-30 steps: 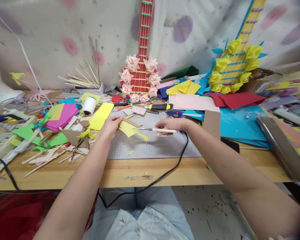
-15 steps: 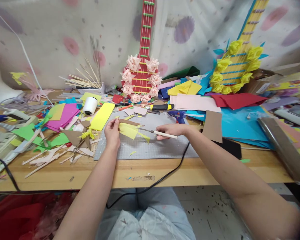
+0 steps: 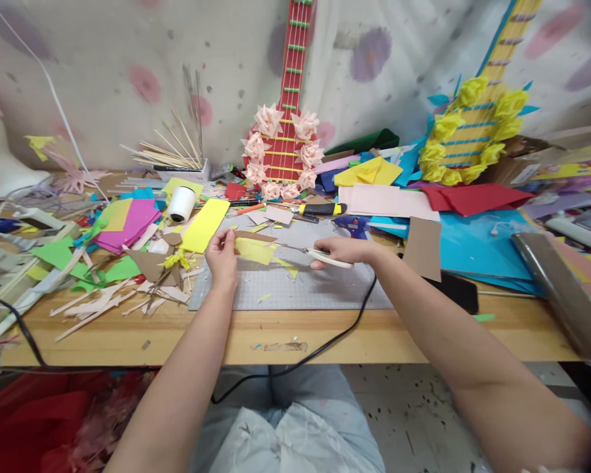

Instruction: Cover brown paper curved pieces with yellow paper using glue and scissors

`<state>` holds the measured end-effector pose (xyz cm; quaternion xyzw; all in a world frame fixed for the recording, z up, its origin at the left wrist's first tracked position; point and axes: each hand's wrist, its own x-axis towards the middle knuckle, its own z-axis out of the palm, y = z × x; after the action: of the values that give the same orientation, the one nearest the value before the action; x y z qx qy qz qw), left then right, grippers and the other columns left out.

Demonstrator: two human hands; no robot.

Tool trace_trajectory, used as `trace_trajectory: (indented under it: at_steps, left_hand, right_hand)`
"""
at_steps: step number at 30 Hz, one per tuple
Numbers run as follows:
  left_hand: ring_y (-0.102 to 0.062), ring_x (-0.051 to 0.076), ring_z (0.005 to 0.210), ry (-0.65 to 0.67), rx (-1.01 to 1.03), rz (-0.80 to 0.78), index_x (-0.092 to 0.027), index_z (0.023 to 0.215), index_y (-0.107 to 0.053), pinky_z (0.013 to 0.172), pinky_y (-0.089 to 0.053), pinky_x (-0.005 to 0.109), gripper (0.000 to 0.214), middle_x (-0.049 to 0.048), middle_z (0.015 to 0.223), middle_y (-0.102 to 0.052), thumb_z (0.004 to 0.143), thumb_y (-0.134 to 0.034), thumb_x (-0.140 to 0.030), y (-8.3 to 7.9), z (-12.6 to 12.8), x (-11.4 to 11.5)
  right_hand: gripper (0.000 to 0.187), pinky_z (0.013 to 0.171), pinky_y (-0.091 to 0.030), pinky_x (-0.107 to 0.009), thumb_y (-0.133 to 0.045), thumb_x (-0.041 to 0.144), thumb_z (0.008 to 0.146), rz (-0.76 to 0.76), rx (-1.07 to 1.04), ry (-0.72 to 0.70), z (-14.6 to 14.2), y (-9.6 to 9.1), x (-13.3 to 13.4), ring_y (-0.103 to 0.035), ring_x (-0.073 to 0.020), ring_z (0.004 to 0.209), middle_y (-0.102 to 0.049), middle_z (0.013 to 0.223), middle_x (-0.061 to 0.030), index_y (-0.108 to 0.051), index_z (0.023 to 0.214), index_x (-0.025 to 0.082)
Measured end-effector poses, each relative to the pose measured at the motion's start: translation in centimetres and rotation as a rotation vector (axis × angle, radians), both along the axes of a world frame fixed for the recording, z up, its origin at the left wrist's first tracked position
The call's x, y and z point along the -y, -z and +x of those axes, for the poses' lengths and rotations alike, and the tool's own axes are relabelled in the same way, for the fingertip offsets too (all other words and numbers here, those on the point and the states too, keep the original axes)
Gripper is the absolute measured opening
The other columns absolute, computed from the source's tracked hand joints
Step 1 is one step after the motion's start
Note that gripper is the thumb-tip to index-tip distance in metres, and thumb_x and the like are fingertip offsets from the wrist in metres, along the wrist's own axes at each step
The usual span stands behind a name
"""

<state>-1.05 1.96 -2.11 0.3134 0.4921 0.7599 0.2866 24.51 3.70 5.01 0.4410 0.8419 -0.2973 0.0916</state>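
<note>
Over the grey cutting mat [image 3: 295,295], my left hand [image 3: 221,256] pinches the left ends of a brown paper piece [image 3: 256,236] and a yellow paper piece [image 3: 255,251], which lie together. My right hand [image 3: 339,251] is closed around the white handles of a pair of scissors [image 3: 331,259]. The blades point left and reach the right edge of the yellow paper. A narrow yellow offcut [image 3: 286,267] hangs or lies just below the blades; I cannot tell which. A smaller yellow scrap [image 3: 264,297] lies on the mat.
Behind the mat lie a box cutter [image 3: 320,209] and a blue glue gun [image 3: 353,226]. Its black cable [image 3: 320,355] droops over the table edge. Paper scraps [image 3: 96,305] crowd the left. A red paper guitar [image 3: 283,151] and a yellow one [image 3: 465,141] lean at the back.
The scissors have tilted slightly, and their blades look more closed on the yellow paper. My left hand keeps its pinch. The whole view has shifted a little.
</note>
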Motion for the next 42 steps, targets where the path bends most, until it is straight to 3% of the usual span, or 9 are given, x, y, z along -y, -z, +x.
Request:
trace_trajectory:
  at_steps: [7,13,18,35,42]
  left_hand:
    - [-0.056,0.011,0.073,0.042,0.015,0.011,-0.015,0.078,-0.063,0.068,-0.043,0.022,0.023,0.0024,0.080,-0.064,0.064,-0.067,-0.033,-0.3,0.0,0.2]
    - [-0.053,0.010,0.067,0.157,0.056,-0.008,-0.016,0.079,-0.063,0.058,-0.040,0.020,0.028,0.0018,0.079,-0.062,0.061,-0.069,-0.036,-0.5,0.0,0.3]
    - [-0.049,0.009,0.061,0.214,0.097,-0.040,-0.016,0.078,-0.063,0.049,-0.034,0.019,0.030,0.0011,0.077,-0.060,0.058,-0.071,-0.038,-0.7,0.1,0.6]
    - [-0.049,0.007,0.059,0.161,0.103,-0.045,-0.015,0.075,-0.060,0.051,-0.034,0.019,0.031,-0.0003,0.073,-0.058,0.058,-0.071,-0.038,-0.6,0.3,0.6]
    - [-0.052,0.010,0.068,0.170,0.111,-0.023,-0.015,0.075,-0.060,0.059,-0.038,0.021,0.031,0.0013,0.077,-0.059,0.056,-0.071,-0.037,-0.6,0.3,0.5]
  right_hand:
    - [0.050,0.055,-0.027,-0.025,-0.052,0.067,0.064,0.106,-0.112,0.138,0.7,-0.5,0.4,-0.043,-0.0134,0.064,-0.051,0.072,-0.0010,-0.048,0.076,0.018]
    - [0.046,0.054,-0.026,-0.024,-0.050,0.063,0.069,-0.001,-0.201,-0.018,0.0,-0.4,0.8,-0.039,-0.0107,0.060,-0.046,0.066,0.0017,-0.046,0.075,0.017]
    - [0.041,0.052,-0.026,-0.024,-0.049,0.059,0.073,-0.065,-0.237,-0.055,-0.7,-0.1,1.0,-0.038,-0.0095,0.055,-0.046,0.060,0.0028,-0.044,0.072,0.017]
    - [0.043,0.047,-0.024,-0.023,-0.055,0.059,0.068,-0.119,-0.301,0.027,-0.8,0.3,0.6,-0.038,-0.0072,0.046,-0.043,0.050,0.0055,-0.046,0.068,0.017]
    - [0.040,0.043,-0.027,-0.022,-0.060,0.054,0.065,-0.202,-0.392,0.167,-0.1,0.5,0.4,-0.040,-0.0064,0.042,-0.043,0.049,0.0066,-0.044,0.069,0.018]
